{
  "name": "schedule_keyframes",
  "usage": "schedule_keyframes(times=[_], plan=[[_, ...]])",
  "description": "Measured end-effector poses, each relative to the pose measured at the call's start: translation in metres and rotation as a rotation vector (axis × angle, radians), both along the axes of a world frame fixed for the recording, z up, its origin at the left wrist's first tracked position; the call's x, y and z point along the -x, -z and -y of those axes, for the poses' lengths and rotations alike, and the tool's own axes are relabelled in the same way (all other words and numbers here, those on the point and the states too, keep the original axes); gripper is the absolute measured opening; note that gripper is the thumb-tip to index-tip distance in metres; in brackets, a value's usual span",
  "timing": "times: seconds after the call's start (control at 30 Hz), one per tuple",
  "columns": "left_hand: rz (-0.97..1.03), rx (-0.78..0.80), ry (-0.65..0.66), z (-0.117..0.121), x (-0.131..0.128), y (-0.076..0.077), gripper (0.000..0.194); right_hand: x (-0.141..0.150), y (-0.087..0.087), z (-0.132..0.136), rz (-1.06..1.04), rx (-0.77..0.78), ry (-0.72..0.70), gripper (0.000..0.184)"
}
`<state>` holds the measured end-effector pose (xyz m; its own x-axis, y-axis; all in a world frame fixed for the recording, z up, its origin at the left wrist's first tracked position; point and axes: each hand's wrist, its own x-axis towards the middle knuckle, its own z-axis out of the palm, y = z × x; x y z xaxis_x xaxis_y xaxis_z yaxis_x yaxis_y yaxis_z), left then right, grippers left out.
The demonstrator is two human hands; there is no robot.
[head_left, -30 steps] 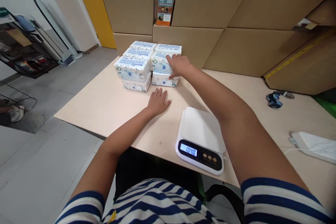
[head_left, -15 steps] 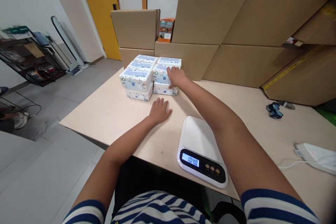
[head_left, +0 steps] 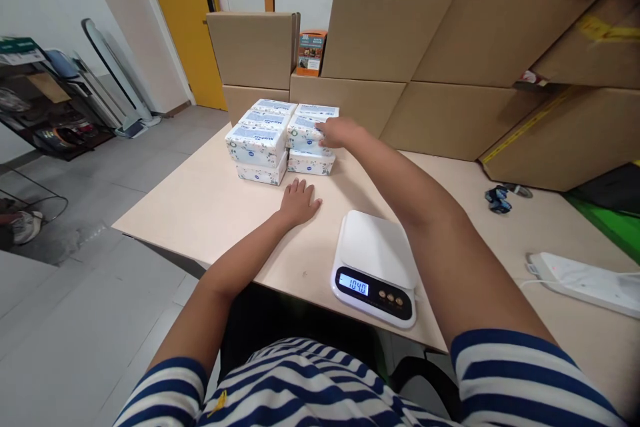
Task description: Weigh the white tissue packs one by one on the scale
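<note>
Several white and blue tissue packs [head_left: 256, 145] are stacked in two layers at the far side of the pale wooden table [head_left: 200, 207]. My right hand [head_left: 337, 132] reaches over to the upper front right pack [head_left: 303, 135], fingers curled onto its top and side. My left hand [head_left: 299, 201] lies flat on the table just in front of the stack, fingers stretched out, holding nothing. A white digital scale [head_left: 376, 265] with a lit display sits empty near the front edge, under my right forearm.
Large cardboard boxes [head_left: 440, 73] wall off the back and right of the table. A small orange box [head_left: 310, 52] stands among them. A blue object [head_left: 497, 198] and a white power strip [head_left: 585, 275] lie on the right. A black metal rack [head_left: 40, 100] stands left.
My right hand has risen from the side of the stack onto the upper right pack. My left hand stays flat. The view has shifted slightly.
</note>
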<state>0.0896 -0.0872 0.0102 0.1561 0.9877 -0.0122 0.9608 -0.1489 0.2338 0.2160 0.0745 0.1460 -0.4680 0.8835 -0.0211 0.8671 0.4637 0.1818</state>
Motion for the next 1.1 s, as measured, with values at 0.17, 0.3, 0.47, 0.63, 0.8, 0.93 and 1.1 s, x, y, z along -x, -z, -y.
schedule_keyframes(times=[0.17,0.3,0.47,0.63,0.8,0.93,1.1], plan=[[-0.01,-0.002,0.016,0.0,0.003,0.0,0.063,-0.002,-0.005,0.015,0.074,-0.038,0.003,0.062],[-0.009,0.005,0.025,0.002,0.006,-0.001,0.064,-0.006,0.002,0.026,0.08,-0.054,0.006,0.071],[-0.018,0.007,0.016,0.006,0.01,-0.001,0.064,-0.013,0.003,0.034,0.007,-0.072,-0.033,0.071],[-0.011,0.004,-0.015,0.007,0.019,-0.001,0.068,-0.053,0.009,0.057,-0.093,-0.107,-0.097,0.065],[0.01,0.02,-0.004,0.007,0.021,0.001,0.072,-0.157,0.055,0.108,-0.41,-0.209,-0.149,0.057],[-0.002,0.031,-0.002,0.005,0.018,0.002,0.075,-0.233,0.108,0.158,-0.854,-0.182,0.087,0.062],[-0.032,0.028,-0.051,-0.013,0.012,0.0,0.09,-0.246,0.155,0.195,-1.139,0.108,0.256,0.093]])
